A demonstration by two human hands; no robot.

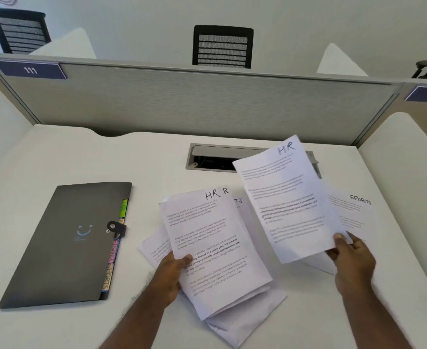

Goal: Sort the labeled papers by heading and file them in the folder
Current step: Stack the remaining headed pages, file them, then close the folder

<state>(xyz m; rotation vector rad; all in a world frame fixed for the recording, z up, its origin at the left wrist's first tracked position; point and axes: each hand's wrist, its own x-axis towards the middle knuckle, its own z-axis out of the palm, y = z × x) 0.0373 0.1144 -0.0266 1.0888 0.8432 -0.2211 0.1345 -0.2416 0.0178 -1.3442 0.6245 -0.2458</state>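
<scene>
Papers headed HR [215, 250] are pinched at the left edge by the left hand [173, 270]. One HR sheet [286, 197] is gripped by the right hand [353, 258] and hides part of a SPORTS sheet [353, 212]. Left on the desk [56, 157], the dark folder [63, 245] is kept shut by its clasp [115, 227].

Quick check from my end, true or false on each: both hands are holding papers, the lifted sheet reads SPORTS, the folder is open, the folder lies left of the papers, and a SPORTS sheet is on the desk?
1. Both hands hold papers. True: left hand grips the stack, right hand pinches the lifted sheet.
2. The lifted sheet is headed SPORTS. False: it reads HR.
3. The folder is open. False: its clasp is fastened.
4. The folder lies left of the papers. True.
5. A SPORTS sheet lies on the desk. True.
</scene>
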